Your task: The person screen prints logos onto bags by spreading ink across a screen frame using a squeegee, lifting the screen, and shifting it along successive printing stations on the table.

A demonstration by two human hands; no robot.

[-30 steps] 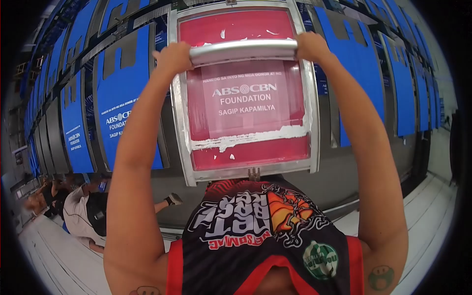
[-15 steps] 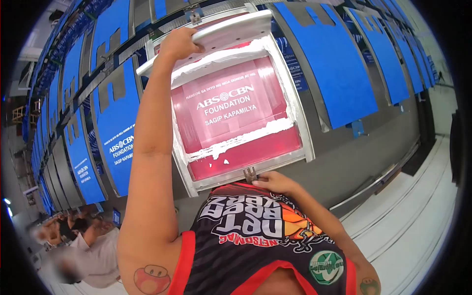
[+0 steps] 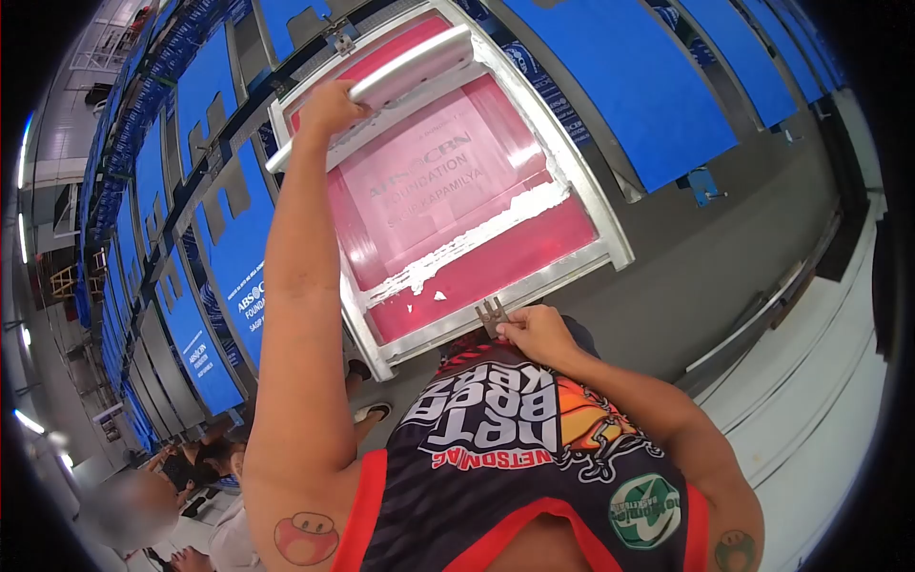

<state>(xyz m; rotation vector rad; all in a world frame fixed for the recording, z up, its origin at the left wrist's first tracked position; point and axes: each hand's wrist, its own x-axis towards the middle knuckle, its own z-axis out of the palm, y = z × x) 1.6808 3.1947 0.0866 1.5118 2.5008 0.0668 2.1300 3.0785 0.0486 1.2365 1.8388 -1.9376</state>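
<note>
It's one left hand (image 3: pixel 332 107), one right hand (image 3: pixel 538 334), two in all! One squeegee (image 3: pixel 419 69), one frame (image 3: pixel 618 238), one pink screen (image 3: pixel 496 257)! One pronged clip (image 3: pixel 492 318), one shirt (image 3: pixel 491 405), and tattoos (image 3: pixel 305 539), yes, two of them!

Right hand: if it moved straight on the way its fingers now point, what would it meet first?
The right hand would first meet the pronged metal fitting, which it appears to be pinching; beyond that, probably the silver frame, though depth is unclear.
</note>
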